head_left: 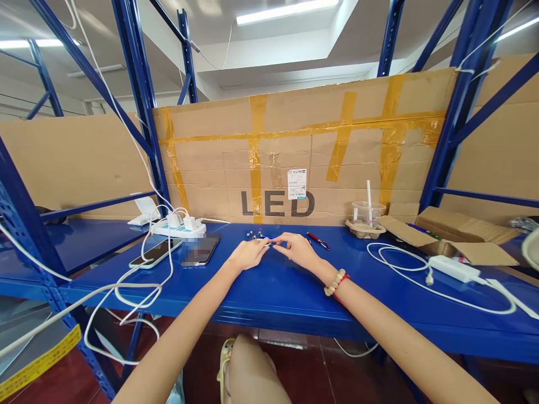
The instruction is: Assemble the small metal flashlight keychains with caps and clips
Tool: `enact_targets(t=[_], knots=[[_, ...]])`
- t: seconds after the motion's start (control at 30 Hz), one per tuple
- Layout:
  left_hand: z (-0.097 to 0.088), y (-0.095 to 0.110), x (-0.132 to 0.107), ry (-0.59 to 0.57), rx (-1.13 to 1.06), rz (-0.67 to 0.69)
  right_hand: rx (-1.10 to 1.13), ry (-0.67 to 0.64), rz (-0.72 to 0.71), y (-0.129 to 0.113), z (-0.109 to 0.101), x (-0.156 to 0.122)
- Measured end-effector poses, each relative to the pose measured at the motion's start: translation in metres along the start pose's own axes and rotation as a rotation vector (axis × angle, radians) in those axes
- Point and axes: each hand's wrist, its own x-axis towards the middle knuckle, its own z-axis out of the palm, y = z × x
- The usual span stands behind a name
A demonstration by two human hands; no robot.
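Observation:
My left hand and my right hand meet over the blue bench top, fingertips pinched together on a tiny metal part between them. Both hands rest near the bench surface. A few small metal pieces lie just beyond my fingers. A red-handled tool lies right of my right hand. My right wrist carries a bead bracelet and a red band.
Two phones lie at the left by a white power strip with cables. A plastic cup in a pulp tray, an open cardboard box and a white charger with cable sit right. A taped cardboard wall stands behind.

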Motion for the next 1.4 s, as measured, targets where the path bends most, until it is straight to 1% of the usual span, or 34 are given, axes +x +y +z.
enact_targets(t=[0.27,0.57,0.93,1.07,1.2,1.4], knots=[[0.0007,-0.0001,0.0006,0.007,0.046,-0.001,-0.011,0.009,0.002,0.0003,0.0,0.0005],[0.0002,0.0006,0.0007,0.007,0.04,-0.003,-0.008,0.0,0.01,0.0,-0.0005,0.0001],[-0.0002,0.0016,-0.0008,-0.003,0.026,-0.017,-0.035,0.022,-0.035,-0.0012,0.0005,-0.0003],[0.0001,0.0016,-0.0004,-0.008,0.01,-0.002,-0.036,0.01,-0.039,0.0009,0.0015,0.0001],[0.0028,0.0006,0.0009,-0.007,0.011,-0.001,-0.04,-0.006,-0.015,0.0013,0.0007,-0.0007],[0.0067,-0.0018,0.0024,0.011,-0.011,0.025,-0.105,0.011,0.022,0.0006,0.0015,-0.0015]])
